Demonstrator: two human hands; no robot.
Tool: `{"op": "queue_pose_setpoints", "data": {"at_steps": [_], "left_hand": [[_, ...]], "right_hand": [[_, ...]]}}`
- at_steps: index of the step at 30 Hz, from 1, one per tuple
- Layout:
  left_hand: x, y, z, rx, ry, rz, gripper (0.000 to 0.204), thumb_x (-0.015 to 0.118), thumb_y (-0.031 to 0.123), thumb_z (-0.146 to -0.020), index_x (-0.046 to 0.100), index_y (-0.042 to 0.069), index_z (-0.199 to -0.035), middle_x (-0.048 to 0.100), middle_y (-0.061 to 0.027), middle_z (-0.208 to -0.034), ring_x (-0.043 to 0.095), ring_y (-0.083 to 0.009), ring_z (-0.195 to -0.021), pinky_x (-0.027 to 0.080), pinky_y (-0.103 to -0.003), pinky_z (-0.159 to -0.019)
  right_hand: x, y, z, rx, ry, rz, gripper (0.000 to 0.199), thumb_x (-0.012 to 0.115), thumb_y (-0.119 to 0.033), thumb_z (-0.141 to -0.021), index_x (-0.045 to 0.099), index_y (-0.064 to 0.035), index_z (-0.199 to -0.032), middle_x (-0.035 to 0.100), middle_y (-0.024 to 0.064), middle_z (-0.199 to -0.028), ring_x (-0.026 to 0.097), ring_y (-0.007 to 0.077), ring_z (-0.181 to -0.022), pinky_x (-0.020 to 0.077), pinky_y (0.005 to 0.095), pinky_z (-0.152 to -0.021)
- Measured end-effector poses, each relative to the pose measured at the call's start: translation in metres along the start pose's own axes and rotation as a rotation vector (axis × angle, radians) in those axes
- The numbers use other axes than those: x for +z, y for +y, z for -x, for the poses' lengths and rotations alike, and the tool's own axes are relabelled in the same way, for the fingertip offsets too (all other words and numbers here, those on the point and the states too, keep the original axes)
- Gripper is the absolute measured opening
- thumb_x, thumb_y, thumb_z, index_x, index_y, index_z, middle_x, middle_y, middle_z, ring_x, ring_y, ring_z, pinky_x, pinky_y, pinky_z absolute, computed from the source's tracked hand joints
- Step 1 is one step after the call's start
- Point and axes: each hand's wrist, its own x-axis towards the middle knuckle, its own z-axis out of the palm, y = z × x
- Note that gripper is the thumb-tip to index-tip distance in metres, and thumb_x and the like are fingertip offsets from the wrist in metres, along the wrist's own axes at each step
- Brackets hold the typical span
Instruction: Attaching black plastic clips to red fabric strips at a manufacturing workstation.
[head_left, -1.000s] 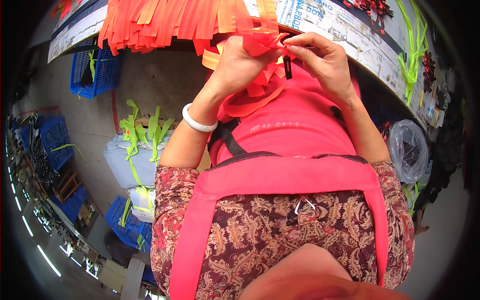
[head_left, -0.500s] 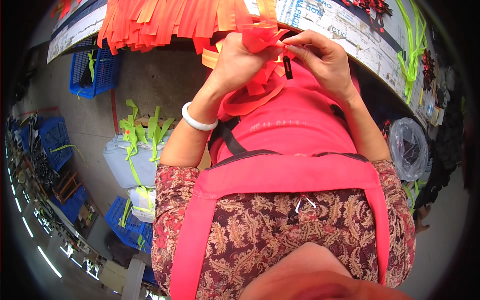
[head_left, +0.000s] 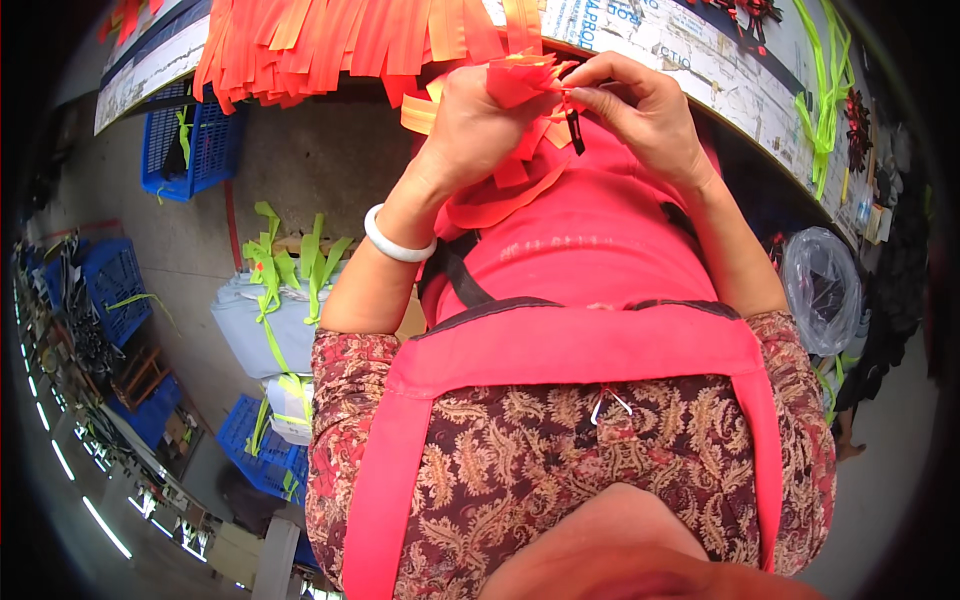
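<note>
My left hand (head_left: 472, 128), with a white bangle (head_left: 392, 240) on its wrist, is closed round a bunch of orange zipper strips (head_left: 520, 82). Some of the strips hang below the fist onto my red apron (head_left: 590, 260). Thumb and forefinger of my right hand (head_left: 645, 125) pinch at the bunch's right end, close to the left fingertips. A black zipper pull (head_left: 574, 132) dangles just under that pinch; the fingers partly hide how it joins the strip. Beyond the left hand, many more orange zipper strips (head_left: 320, 45) hang over the table's edge.
The worktable (head_left: 740, 120) has a printed, worn covering. On its right lie neon-yellow strips (head_left: 822, 100) and red-and-black clusters (head_left: 857, 135). Blue crates (head_left: 205, 150) and a tied grey bundle (head_left: 262, 320) stand at left. A clear plastic bag (head_left: 820, 290) is at right.
The black pull has swung slightly and now hangs more tilted. Both hands keep nearly the same place and grip; the view has shifted a little.
</note>
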Motion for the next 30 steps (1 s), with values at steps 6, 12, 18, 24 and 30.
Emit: {"op": "queue_pose_setpoints", "data": {"at_steps": [6, 12, 18, 24, 30], "left_hand": [[0.001, -0.012, -0.002, -0.119, 0.040, 0.140, 0.014, 0.071, 0.006, -0.083, 0.069, 0.001, -0.096, 0.069, -0.0022, -0.080, 0.062, -0.0079, -0.072, 0.050, -0.025, -0.063], [0.001, -0.007, -0.008, -0.236, 0.061, 0.376, 0.013, 0.072, 0.007, -0.084, 0.069, 0.000, -0.094, 0.068, -0.0027, -0.079, 0.062, -0.0091, -0.070, 0.049, -0.024, -0.062], [0.004, -0.006, -0.009, -0.230, 0.069, 0.361, 0.013, 0.072, 0.007, -0.084, 0.068, 0.000, -0.094, 0.067, -0.0027, -0.077, 0.061, -0.0088, -0.067, 0.048, -0.023, -0.059], [0.005, -0.003, -0.006, -0.223, 0.121, 0.400, 0.010, 0.071, 0.006, -0.084, 0.068, 0.000, -0.092, 0.066, -0.0028, -0.074, 0.061, -0.0098, -0.063, 0.048, -0.024, -0.057], [-0.003, -0.002, -0.010, -0.244, 0.057, 0.466, 0.012, 0.071, 0.006, -0.084, 0.067, 0.001, -0.094, 0.066, -0.0039, -0.076, 0.062, -0.0117, -0.065, 0.049, -0.024, -0.060]], "right_hand": [[0.005, 0.002, 0.003, 0.162, 0.068, -0.159, 0.019, 0.066, -0.017, -0.091, 0.066, -0.0012, -0.101, 0.065, 0.0005, -0.083, 0.053, 0.0042, -0.065, 0.0421, 0.0180, -0.056], [-0.001, -0.002, 0.007, 0.303, 0.082, -0.270, 0.021, 0.066, -0.022, -0.091, 0.065, -0.0029, -0.100, 0.060, -0.0023, -0.074, 0.043, 0.0012, -0.053, 0.0345, 0.0173, -0.046], [-0.001, -0.005, 0.008, 0.301, 0.078, -0.262, 0.022, 0.067, -0.023, -0.091, 0.065, -0.0028, -0.099, 0.058, -0.0039, -0.071, 0.044, 0.0012, -0.054, 0.0348, 0.0175, -0.046], [-0.004, -0.008, 0.008, 0.285, -0.014, -0.245, 0.020, 0.065, -0.022, -0.092, 0.065, -0.0024, -0.098, 0.061, -0.0025, -0.075, 0.047, 0.0012, -0.057, 0.0367, 0.0172, -0.049], [-0.007, -0.013, 0.008, 0.255, -0.049, -0.235, 0.022, 0.065, -0.023, -0.092, 0.064, -0.0017, -0.099, 0.065, -0.0006, -0.081, 0.050, 0.0018, -0.060, 0.0405, 0.0177, -0.052]]}}
